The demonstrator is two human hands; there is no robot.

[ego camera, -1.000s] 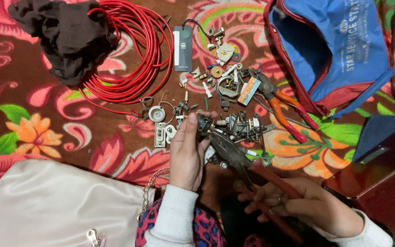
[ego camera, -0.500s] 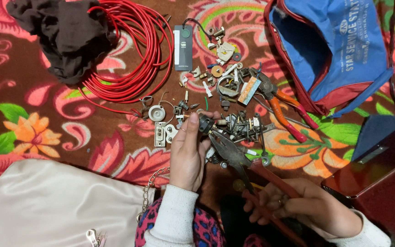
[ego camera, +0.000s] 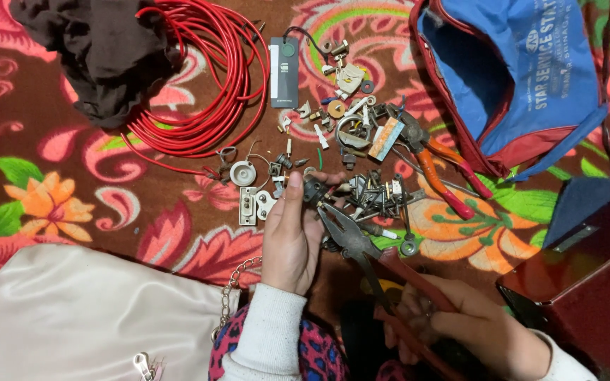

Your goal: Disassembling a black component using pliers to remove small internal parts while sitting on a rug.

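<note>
Left hand (ego camera: pixel 292 236) pinches a small dark part (ego camera: pixel 313 189); right hand (ego camera: pixel 460 326) grips pliers (ego camera: pixel 351 240), jaws just beside that part.

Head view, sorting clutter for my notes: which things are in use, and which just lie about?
In use: left hand, small dark part, right hand, pliers.
Lying about: red cable coil, dark cloth, blue bag, orange-handled pliers, white bag.
</note>
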